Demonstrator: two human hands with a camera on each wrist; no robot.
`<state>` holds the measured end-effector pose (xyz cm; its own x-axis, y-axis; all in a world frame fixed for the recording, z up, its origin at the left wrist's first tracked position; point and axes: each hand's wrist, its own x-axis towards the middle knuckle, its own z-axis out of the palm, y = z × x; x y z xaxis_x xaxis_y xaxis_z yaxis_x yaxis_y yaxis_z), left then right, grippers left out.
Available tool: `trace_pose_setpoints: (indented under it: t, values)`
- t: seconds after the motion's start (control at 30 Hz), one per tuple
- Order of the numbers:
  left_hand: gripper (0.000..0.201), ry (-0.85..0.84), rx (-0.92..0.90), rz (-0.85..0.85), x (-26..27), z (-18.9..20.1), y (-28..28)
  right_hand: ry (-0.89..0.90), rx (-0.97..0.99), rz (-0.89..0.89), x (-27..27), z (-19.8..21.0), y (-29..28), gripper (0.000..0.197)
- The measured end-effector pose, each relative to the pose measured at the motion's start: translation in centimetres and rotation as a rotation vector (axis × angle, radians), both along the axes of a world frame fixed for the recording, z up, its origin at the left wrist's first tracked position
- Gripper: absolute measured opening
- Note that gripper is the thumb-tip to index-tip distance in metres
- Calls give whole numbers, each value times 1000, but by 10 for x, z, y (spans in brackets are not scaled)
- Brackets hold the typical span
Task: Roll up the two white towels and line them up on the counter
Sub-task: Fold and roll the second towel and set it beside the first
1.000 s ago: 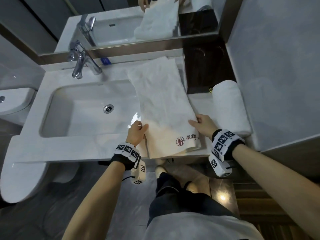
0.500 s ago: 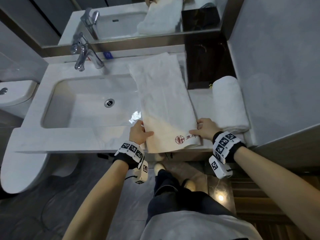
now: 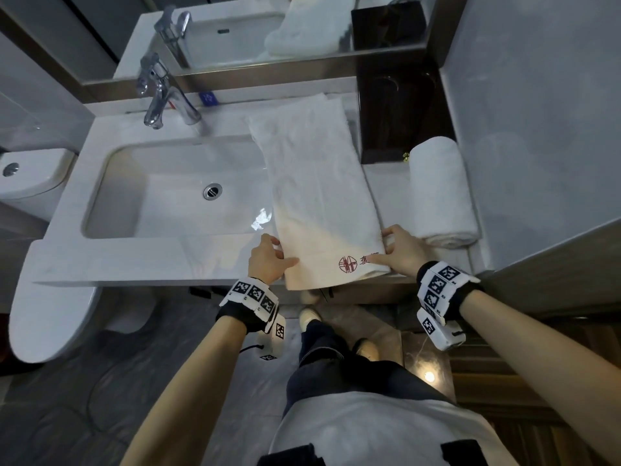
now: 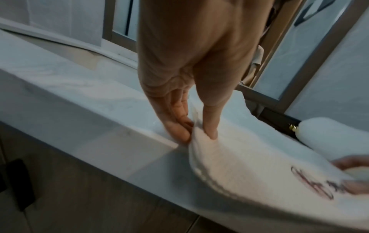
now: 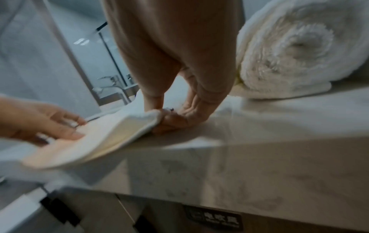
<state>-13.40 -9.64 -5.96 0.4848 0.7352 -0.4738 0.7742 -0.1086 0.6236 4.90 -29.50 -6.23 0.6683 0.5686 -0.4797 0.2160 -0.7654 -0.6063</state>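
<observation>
A folded white towel (image 3: 316,183) with a red logo lies lengthwise on the counter (image 3: 134,264), its near end hanging slightly over the front edge. My left hand (image 3: 272,260) pinches the towel's near left corner (image 4: 201,135), thumb on top and fingers underneath. My right hand (image 3: 393,253) pinches the near right corner (image 5: 153,115) the same way. A second white towel (image 3: 440,193), rolled up, lies on the counter by the right wall, just right of my right hand, and shows its spiral end (image 5: 295,47) in the right wrist view.
The sink basin (image 3: 174,193) and a chrome faucet (image 3: 161,95) lie left of the flat towel. A dark box (image 3: 400,105) stands at the back right. A mirror runs along the back wall. A toilet (image 3: 37,264) sits at far left.
Both hands shifted toward the towel's near corners and now pinch them. The towel's near end has slid slightly toward the counter's front edge.
</observation>
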Motion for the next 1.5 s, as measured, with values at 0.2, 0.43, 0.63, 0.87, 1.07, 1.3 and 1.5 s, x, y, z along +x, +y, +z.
trace_pose_setpoints:
  t: [0.2, 0.43, 0.63, 0.87, 1.07, 1.3, 1.5]
  values:
    - [40, -91, 322, -180, -7, 1, -20, -420, 60, 190, -11, -7, -13, 38]
    - [43, 6, 546, -803, -27, -12, -43, -346, 251, 642, -14, -16, -31, 47]
    - [17, -142, 495, -684, -29, -7, -32, -363, 380, 581, -11, -20, -39, 26]
    - [19, -216, 165, -196, -38, -6, -27, -211, 380, 435, -5, -14, -29, 13]
    - [21, -58, 194, -21, -18, -1, -26, -64, 196, 127, 7, -8, -8, 13]
    - [31, 52, 396, -100, -8, 0, -30, -289, 41, 190, 5, 1, 18, 16]
    - [7, -129, 653, -505, -17, -5, -25, -404, 121, 458, -2, 0, 18, 11]
